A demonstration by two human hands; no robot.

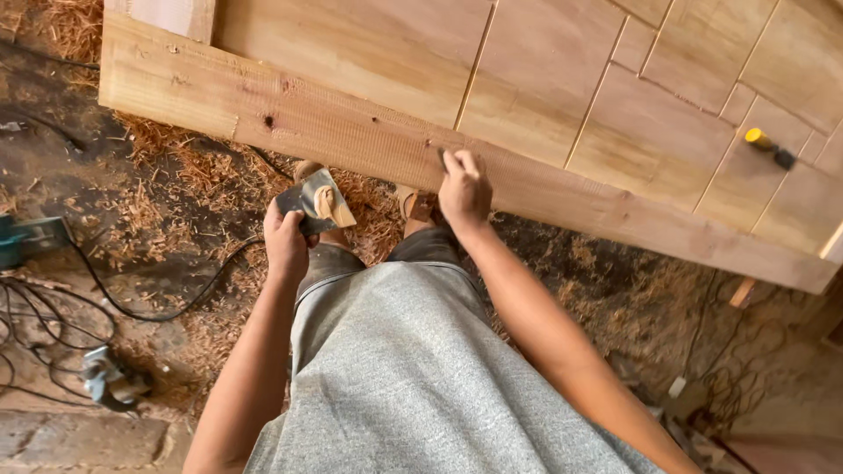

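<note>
At the far left, a blue power tool (22, 239) and a tangle of black cables (53, 307) are seen on the shaving-strewn floor (167, 202), with a second small tool (107, 379) lying at about 8 o'clock from the person. The left hand (285, 246) is closed around a dark flat card (309, 204) loaded with a dab of tan filler (332, 206); the card is pinched by its lower edge, so the paste sits at 1 o'clock of the grip, clear of the fingers. The card is judged light and stiff, the filler soft and sticky, so it is best kept level and held by the bare edge. To the right, the right hand (464, 189) is pressed fingertips-first against the edge of the long wooden door panel (351, 140), which lies at 12 o'clock of that hand; whether a small blade is pinched there cannot be told. The panel is judged heavy and rigid, with a rough-sawn edge. At the far right, a yellow-capped tool (766, 146) rests on the panel's face.
</note>
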